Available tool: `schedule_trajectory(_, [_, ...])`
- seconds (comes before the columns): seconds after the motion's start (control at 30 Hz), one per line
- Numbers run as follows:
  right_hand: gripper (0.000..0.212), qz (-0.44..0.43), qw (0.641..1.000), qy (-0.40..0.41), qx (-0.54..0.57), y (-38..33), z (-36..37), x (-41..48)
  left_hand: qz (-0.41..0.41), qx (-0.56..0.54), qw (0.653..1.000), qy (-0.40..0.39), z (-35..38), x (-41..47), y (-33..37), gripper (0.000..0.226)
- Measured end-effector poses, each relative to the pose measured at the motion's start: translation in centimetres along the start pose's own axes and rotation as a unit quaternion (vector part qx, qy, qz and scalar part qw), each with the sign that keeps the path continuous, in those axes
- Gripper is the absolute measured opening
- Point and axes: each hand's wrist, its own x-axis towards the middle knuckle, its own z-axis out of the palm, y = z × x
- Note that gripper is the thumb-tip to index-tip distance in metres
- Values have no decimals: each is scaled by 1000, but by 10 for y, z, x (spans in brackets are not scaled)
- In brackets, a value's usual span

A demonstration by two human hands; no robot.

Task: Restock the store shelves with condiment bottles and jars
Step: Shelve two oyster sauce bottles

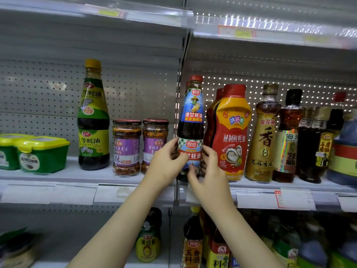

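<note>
Left hand (166, 161) and right hand (209, 171) curl round the lower body of the blue-labelled oyster sauce bottle (192, 115). It stands upright at the shelf (63, 176) front, between a chili jar (155, 144) and a red squeeze bottle (232, 136). Step: placement. Next: confirm the base is seated, then release.

Grey metal store shelving fills the view. An upper shelf (96, 14) runs across the top, and its front rail carries yellow price tags (244, 33), too blurred to read. Behind the middle shelf (58, 176) stands a perforated back panel (38, 93). Right of a dark upright post (182, 60) its holes glint brightly, perhaps from light behind. Clear label strips (48, 194) front the middle shelf. Below it, the lower back wall (77, 225) lies in shadow.
</note>
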Motion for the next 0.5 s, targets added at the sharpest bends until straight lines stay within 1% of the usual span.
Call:
schedule_trajectory(0.13, [58,-6,1000,17,-24,-5,3,-4,8,7,1000,-2,0,-6,4,39])
schedule_trajectory(0.37, [58,-12,995,48,-81,-4,1,-7,7,13,1000,-18,-1,-6,2,40])
schedule_trajectory(0.5, [55,-6,995,61,-73,-2,-1,-4,10,44,998,-32,2,-6,1,51])
